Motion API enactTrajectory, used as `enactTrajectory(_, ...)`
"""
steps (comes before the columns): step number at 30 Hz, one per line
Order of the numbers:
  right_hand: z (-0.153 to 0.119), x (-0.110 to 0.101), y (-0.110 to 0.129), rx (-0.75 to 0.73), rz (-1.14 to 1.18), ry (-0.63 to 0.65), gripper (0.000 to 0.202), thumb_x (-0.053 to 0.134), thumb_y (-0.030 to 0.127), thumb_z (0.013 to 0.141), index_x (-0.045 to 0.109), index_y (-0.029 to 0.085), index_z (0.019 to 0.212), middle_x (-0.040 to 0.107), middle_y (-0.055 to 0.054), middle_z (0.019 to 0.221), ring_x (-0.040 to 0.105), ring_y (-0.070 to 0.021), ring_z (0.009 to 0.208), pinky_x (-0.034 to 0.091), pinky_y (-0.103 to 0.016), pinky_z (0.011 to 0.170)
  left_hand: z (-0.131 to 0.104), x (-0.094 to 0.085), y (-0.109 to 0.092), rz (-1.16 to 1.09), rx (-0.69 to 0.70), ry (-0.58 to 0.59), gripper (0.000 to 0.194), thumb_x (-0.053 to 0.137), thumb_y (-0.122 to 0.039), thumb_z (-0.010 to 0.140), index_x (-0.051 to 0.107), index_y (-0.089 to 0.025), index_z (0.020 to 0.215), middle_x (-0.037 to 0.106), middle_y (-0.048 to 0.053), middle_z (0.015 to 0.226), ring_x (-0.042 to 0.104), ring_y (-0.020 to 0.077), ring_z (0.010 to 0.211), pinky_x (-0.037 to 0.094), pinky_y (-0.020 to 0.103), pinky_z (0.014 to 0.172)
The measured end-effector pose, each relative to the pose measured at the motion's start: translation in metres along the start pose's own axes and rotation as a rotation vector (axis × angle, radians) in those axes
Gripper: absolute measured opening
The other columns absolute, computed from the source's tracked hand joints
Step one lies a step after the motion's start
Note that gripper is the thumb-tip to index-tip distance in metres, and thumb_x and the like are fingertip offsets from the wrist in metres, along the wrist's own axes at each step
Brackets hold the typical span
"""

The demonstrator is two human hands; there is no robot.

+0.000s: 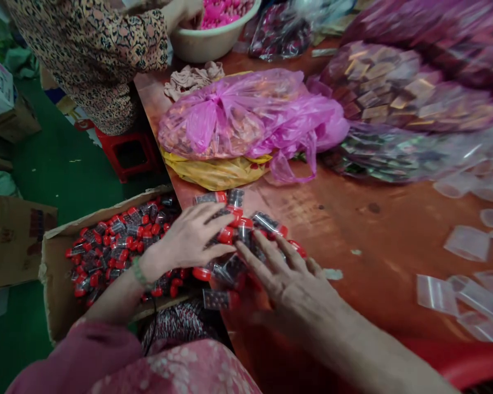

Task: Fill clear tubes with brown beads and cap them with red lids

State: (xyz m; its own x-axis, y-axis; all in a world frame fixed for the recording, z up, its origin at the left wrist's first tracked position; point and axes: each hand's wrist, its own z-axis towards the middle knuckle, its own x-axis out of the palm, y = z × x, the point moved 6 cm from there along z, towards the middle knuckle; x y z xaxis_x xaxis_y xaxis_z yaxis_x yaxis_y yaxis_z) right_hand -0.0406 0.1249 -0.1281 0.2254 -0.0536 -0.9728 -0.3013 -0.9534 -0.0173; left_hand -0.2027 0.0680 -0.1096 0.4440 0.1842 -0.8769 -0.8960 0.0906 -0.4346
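Several small clear jars with red lids and dark contents (pixel 267 223) lie heaped at the left edge of the reddish-brown table (pixel 353 219). My left hand (pixel 193 232) rests over the heap's left side, fingers spread and pointing right. On the right side of the same heap lies my right hand (pixel 285 273), its fingers stretched out across the jars. Neither hand is wrapped round a single jar. Just left of the table edge stands an open cardboard box (pixel 49 295), filled with more such jars (pixel 110 241). Some jars under my hands are hidden or blurred.
Tied pink plastic bags (pixel 230 120) lie on a yellow bag (pixel 213 172) behind the heap. Clear empty cups (pixel 468 243) lie at right, near filled bags (pixel 386 87). A co-worker's patterned sleeve (pixel 139 38) reaches toward a white basin (pixel 205 44). A red stool (pixel 127 153) stands left.
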Motion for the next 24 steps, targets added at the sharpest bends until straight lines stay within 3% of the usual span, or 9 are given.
enactTrajectory(2,-0.017,-0.003,0.020,-0.069,-0.084,-0.093,0.081,0.074,0.037,0.070,0.043,0.025,0.144,0.044,-0.019,0.147,0.047,-0.0475,0.124,0.051,-0.062,0.083,0.032,0.014,-0.013,0.071,0.105,0.049,0.053,0.043,-0.050,0.094,0.054,-0.014,0.131,0.047,0.019,0.143,0.040,0.0326,0.134,0.033,0.050,0.111)
enactTrajectory(4,-0.029,-0.003,0.042,-0.105,-0.097,-0.108,0.070,0.066,0.034,0.078,0.045,0.026,0.143,0.052,-0.020,0.141,0.061,-0.0398,0.105,0.056,-0.052,0.073,0.054,0.028,-0.014,0.133,0.132,0.097,0.050,0.041,-0.049,0.094,0.054,-0.019,0.132,0.044,0.017,0.146,0.036,0.0373,0.137,0.029,0.060,0.108)
enactTrajectory(7,-0.033,0.001,0.075,-0.142,-0.043,-0.017,0.067,0.064,0.038,0.079,0.046,0.028,0.143,0.056,-0.021,0.136,0.066,-0.0297,0.077,0.057,-0.044,0.060,0.070,0.044,-0.010,0.178,0.163,0.166,0.049,0.043,-0.051,0.093,0.054,-0.023,0.132,0.043,0.013,0.148,0.032,0.0406,0.138,0.023,0.067,0.106)
enactTrajectory(10,-0.023,0.008,0.094,-0.179,-0.027,0.131,0.065,0.063,0.025,0.078,0.047,0.031,0.141,0.046,-0.021,0.145,0.066,-0.0281,0.075,0.055,-0.036,0.050,0.073,0.051,-0.008,0.206,0.192,0.173,0.049,0.042,-0.052,0.093,0.059,-0.021,0.126,0.051,0.014,0.142,0.036,0.0389,0.136,0.020,0.064,0.109)
enactTrajectory(14,-0.006,0.010,0.090,-0.220,-0.079,0.188,0.061,0.049,0.005,0.079,0.053,0.027,0.136,0.041,-0.021,0.148,0.067,-0.0253,0.070,0.055,-0.036,0.047,0.073,0.054,-0.005,0.203,0.224,0.154,0.047,0.047,-0.049,0.091,0.061,-0.018,0.124,0.061,0.014,0.128,0.042,0.0370,0.131,0.020,0.060,0.109)
enactTrajectory(19,0.003,0.006,0.070,-0.226,-0.065,0.153,0.064,0.047,0.003,0.079,0.051,0.027,0.137,0.039,-0.020,0.149,0.069,-0.0279,0.073,0.057,-0.043,0.053,0.067,0.051,0.001,0.156,0.283,0.184,0.041,0.054,-0.044,0.088,0.064,-0.018,0.118,0.064,0.013,0.121,0.046,0.0331,0.127,0.024,0.055,0.110)
enactTrajectory(24,0.006,0.009,0.048,-0.236,-0.140,0.120,0.065,0.049,-0.001,0.076,0.053,0.027,0.135,0.043,-0.017,0.148,0.069,-0.0319,0.083,0.057,-0.045,0.061,0.038,0.031,0.018,0.080,0.268,0.207,0.033,0.053,-0.039,0.090,0.066,-0.019,0.113,0.063,0.010,0.124,0.044,0.0323,0.128,0.036,0.049,0.105)
